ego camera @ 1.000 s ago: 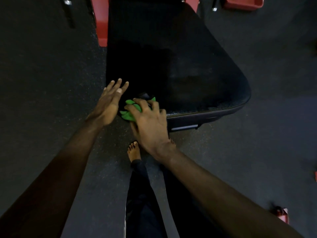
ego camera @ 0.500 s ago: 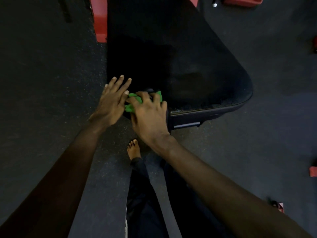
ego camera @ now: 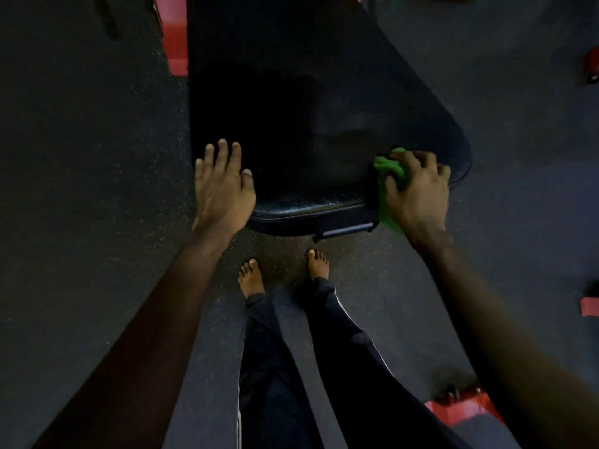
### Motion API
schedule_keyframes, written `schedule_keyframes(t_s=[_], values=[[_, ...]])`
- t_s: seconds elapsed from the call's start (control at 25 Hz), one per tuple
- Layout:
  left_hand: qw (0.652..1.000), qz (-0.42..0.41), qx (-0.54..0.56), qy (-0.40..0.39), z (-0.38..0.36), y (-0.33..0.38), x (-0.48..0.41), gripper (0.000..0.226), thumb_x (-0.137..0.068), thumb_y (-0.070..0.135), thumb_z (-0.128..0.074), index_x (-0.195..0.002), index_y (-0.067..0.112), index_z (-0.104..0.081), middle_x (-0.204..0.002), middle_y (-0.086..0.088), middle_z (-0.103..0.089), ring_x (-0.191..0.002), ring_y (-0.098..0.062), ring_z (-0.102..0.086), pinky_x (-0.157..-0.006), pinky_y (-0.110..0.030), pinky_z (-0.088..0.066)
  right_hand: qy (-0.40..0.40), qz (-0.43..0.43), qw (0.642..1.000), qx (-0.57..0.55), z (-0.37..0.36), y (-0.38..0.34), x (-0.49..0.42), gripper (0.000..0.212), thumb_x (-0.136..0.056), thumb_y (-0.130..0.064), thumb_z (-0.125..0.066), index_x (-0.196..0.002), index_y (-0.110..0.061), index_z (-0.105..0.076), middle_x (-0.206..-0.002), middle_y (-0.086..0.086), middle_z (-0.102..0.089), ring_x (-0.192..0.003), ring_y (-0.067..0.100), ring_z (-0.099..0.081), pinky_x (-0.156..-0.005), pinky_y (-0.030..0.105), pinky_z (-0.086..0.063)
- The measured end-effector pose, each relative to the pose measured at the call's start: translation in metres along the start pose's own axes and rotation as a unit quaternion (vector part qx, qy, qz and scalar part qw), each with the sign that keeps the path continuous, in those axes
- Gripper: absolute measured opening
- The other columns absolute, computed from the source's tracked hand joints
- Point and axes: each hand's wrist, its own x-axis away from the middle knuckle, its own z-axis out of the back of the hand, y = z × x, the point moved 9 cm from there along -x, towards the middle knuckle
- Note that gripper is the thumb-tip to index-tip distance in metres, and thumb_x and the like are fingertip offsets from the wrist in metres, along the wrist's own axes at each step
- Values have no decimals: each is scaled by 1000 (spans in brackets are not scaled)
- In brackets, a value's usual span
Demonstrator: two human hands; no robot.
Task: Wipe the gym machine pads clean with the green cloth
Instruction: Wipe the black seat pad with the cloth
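right hand (ego camera: 416,192) grips the bunched green cloth (ego camera: 389,171) at the black pad (ego camera: 291,124)'s near right corner, mid-wipe. left hand (ego camera: 223,186) rests flat, fingers spread, on the near left corner. next likely needs a firm stroke up the pad.

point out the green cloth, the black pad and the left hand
green cloth (ego camera: 387,166), head view, bunched part beside the fingers
black pad (ego camera: 308,124), head view, bare top surface
left hand (ego camera: 222,189), head view, its back
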Motion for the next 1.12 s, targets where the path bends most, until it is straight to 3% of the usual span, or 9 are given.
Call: schedule_keyframes(t_s=[0.12, 0.28, 0.36, 0.52, 0.6, 0.84, 1.0, 1.12], values=[[999, -15, -14, 31, -2, -1, 3, 56, -108, 29, -29, -159, 10, -17, -166, -12, -10, -154, -27, -2, -124, -41, 3, -32, -4, 999, 38, -13, -55, 2, 50, -93, -30, -59, -142, -27, -49, -144, 13, -45, -127, 41, -42, -99, 51, -42], [998, -9, 15, 58, 1, -9, 5, 55, -108, 28, -30, -158, 6, -18, -166, -12, -12, -154, -23, -3, -123, -38, 3, -73, 219, 973, -5, -37, -187, 50, 51, -92, -28, -60, -142, -27, -49, -142, 8, -47, -126, 36, -42, -97, 49, -42], [998, 10, 7, 66, 0, -14, 9, 55, -108, 29, -29, -158, 8, -19, -166, -11, -10, -154, -22, -2, -123, -38, 5, -79, 259, 963, -13, -31, -180, 39, 50, -94, -32, -59, -143, -30, -48, -143, 6, -46, -126, 32, -42, -97, 49, -44], [998, -2, 41, 43, -1, -25, 13, 53, -109, 30, -26, -159, 13, -17, -167, -5, -8, -154, -17, -1, -122, -33, 5, -86, 127, 988, 9, -24, -97, -18, 46, -94, -34, -60, -139, -29, -50, -139, 9, -47, -124, 36, -43, -95, 54, -48], [995, -23, 91, 28, 0, -29, 13, 54, -108, 32, -23, -159, 15, -17, -167, -3, -9, -154, -13, -1, -122, -29, 6, -74, 99, 992, 27, -29, -111, -24, 43, -94, -29, -60, -136, -25, -52, -135, 12, -49, -123, 40, -44, -92, 55, -47], [986, -11, 166, 29, -4, -35, 14, 58, -106, 41, -10, -159, 19, -20, -167, 2, -9, -148, 1, 3, -117, -14, 10, -135, 318, 938, 23, -59, -241, 11, 45, -94, -31, -58, -138, -29, -53, -140, 6, -49, -127, 36, -43, -97, 53, -46], [986, -11, 164, 38, -3, -32, 15, 58, -106, 41, -9, -159, 19, -20, -167, 1, -10, -148, 2, 3, -115, -11, 10, -191, 416, 889, 4, -46, -201, 30, 47, -92, -33, -64, -137, -37, -54, -142, -1, -49, -124, 28, -43, -101, 48, -44], [988, -16, 148, 39, -1, -29, 15, 58, -106, 41, -11, -158, 17, -19, -167, 0, -10, -147, 1, 3, -117, -15, 10, -176, 388, 904, -44, -36, -163, 47, 47, -91, -33, -66, -136, -37, -56, -142, -4, -51, -122, 27, -44, -98, 45, -43]])
